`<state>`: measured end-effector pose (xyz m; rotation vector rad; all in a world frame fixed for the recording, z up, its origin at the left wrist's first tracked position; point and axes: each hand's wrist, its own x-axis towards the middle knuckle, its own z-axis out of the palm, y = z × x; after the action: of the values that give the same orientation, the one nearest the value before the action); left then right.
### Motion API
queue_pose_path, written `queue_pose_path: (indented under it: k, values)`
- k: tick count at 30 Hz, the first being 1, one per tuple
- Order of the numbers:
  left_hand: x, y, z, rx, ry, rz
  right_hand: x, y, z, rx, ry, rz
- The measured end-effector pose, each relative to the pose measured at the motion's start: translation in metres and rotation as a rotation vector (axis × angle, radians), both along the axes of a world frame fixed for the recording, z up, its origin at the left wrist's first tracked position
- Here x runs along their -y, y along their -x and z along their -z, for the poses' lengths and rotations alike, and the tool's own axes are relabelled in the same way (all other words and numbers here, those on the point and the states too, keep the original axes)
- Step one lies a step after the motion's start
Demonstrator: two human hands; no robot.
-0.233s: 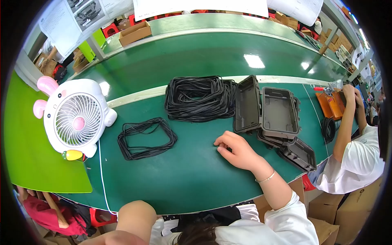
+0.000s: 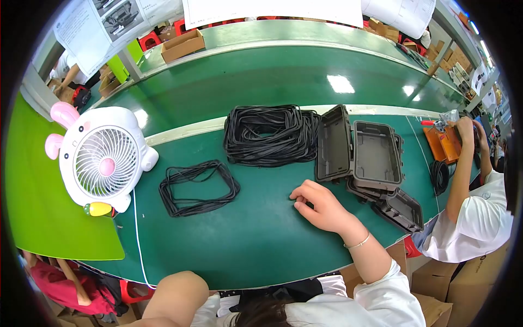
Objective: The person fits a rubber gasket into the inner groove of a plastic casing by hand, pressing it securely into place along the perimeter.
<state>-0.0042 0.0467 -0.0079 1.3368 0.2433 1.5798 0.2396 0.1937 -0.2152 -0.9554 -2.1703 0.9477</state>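
My right hand (image 2: 320, 206) rests on the green tabletop with its fingers loosely curled, the thumb a little apart, and nothing held. Just beyond it and to the right stands an open dark grey plastic case (image 2: 377, 153), its lid (image 2: 333, 143) swung out to the left. Another such case (image 2: 400, 211) lies tilted at the near right. A large stack of coiled black cord (image 2: 269, 155) sits left of the lid. Farther left lies a smaller loop of black cord (image 2: 199, 207). My left arm (image 2: 180, 294) shows bent at the bottom edge, but its hand is out of view.
A white rabbit-shaped fan (image 2: 107, 166) stands at the left by a lime-green board (image 2: 60, 229), its white cable crossing the table. At the right a co-worker (image 2: 473, 215) handles something near an orange bin (image 2: 442, 143). Paper sheets (image 2: 272, 13) hang above.
The whole view has shifted slightly, so things appear a little lower and farther right. My right hand has stayed in place on the table.
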Motion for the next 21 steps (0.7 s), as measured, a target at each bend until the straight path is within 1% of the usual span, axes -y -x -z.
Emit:
queue_pose_path:
  k: [1, 4, 7, 10, 11, 14, 15, 18, 20, 21]
  values:
    - [-0.012, 0.001, 0.011, 0.06, -0.23, 0.053, 0.0, 0.0, 0.0, 0.002, 0.0, 0.001]
    - [-0.032, 0.006, 0.017, 0.179, -0.402, 0.328, -0.001, 0.0, 0.001, 0.008, 0.009, -0.006]
    - [-0.036, 0.017, 0.009, 0.086, -0.378, 0.642, 0.0, -0.002, 0.0, -0.005, 0.02, -0.009]
    - [-0.049, 0.025, 0.004, -0.079, -0.47, 0.657, 0.002, -0.002, -0.004, 0.045, 0.001, -0.012]
    - [-0.044, 0.029, 0.004, -0.111, -0.371, 0.56, 0.002, -0.002, -0.005, 0.037, 0.004, -0.013]
    - [-0.035, 0.031, 0.0, -0.173, -0.247, 0.29, 0.004, -0.001, -0.005, 0.02, 0.012, -0.008]
    - [-0.035, 0.034, 0.001, -0.211, -0.278, 0.318, 0.003, -0.002, -0.004, 0.016, 0.019, -0.008]
    - [-0.024, 0.02, 0.014, -0.075, -0.44, 0.239, 0.003, -0.003, -0.004, 0.02, 0.013, -0.011]
    - [0.003, 0.004, 0.018, -0.065, -0.356, -0.103, 0.002, -0.003, -0.004, 0.025, 0.008, -0.016]
    - [0.0, 0.01, 0.021, -0.078, -0.385, -0.037, 0.002, -0.003, -0.004, 0.024, 0.01, -0.015]
